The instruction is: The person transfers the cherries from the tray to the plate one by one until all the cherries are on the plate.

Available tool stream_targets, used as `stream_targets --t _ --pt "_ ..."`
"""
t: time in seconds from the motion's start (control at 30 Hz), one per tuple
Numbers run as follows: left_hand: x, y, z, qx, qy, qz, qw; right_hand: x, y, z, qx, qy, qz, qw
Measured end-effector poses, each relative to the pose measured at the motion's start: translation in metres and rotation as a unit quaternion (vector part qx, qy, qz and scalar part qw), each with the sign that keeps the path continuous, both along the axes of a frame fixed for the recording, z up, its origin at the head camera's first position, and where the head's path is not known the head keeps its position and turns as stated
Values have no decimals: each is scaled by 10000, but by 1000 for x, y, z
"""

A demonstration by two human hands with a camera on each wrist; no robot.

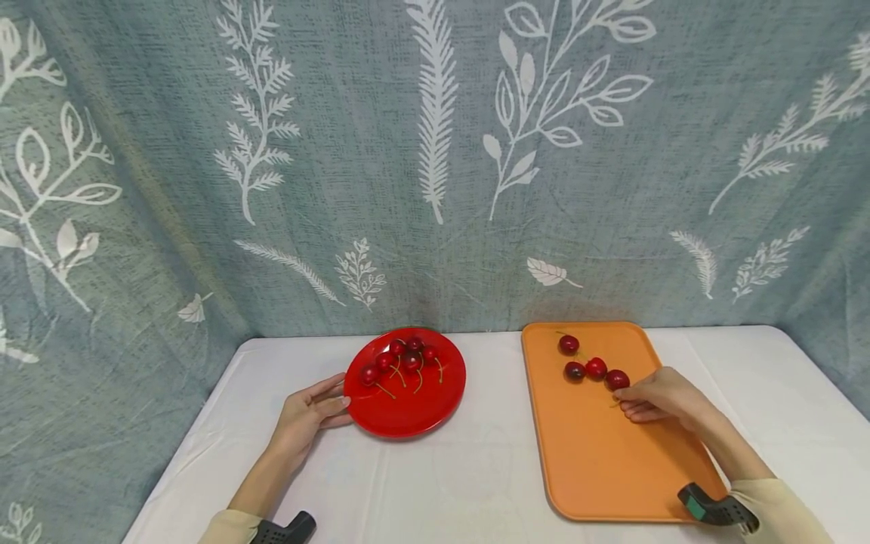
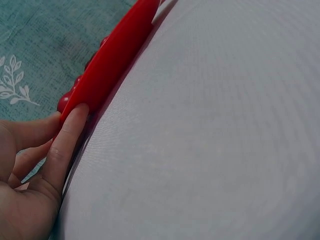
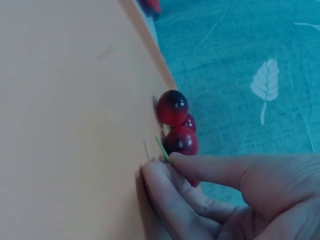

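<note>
My left hand (image 1: 306, 415) grips the left rim of a round red plate (image 1: 408, 415), thumb on the rim and fingers at its underside, as the left wrist view shows. Several dark red cherries (image 1: 384, 361) with green stems lie on the far half of that plate. Over an orange tray (image 1: 584, 453), my right hand (image 1: 662, 397) pinches the green stem (image 3: 162, 149) of a cherry (image 1: 617, 379) between thumb and forefinger. Other cherries sit close by on the tray's far part: a bright red one (image 1: 596, 369), a darker one (image 1: 575, 371) and one farther back (image 1: 569, 344).
A white cloth (image 1: 489, 461) covers the table, with a strip of it between plate and tray. Behind the table hangs a blue-green curtain (image 1: 381, 151) printed with white leaves, close to the far edges of plate and tray. The tray has a low raised rim.
</note>
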State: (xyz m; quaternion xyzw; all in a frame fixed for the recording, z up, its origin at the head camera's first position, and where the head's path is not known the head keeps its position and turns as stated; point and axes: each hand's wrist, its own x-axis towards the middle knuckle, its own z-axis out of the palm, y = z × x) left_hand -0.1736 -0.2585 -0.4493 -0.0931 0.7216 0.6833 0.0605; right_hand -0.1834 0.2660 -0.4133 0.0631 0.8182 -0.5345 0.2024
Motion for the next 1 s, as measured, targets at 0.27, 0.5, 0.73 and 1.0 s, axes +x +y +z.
stream_targets --t 0.27,0.5,0.73,1.0 --pt "0 1 -1 -58 38 -14 10000 2 4 9 -478 202 77 9986" --pt "0 0 -1 2 46 -42 10000 0 -7 17 -916 283 -97 9954" --pt "1 0 -2 -51 97 -60 9999 -5 -22 19 -1104 625 -49 9919" --pt "1 -1 -2 -48 98 -49 9999 -12 -44 22 -1234 702 128 9898"
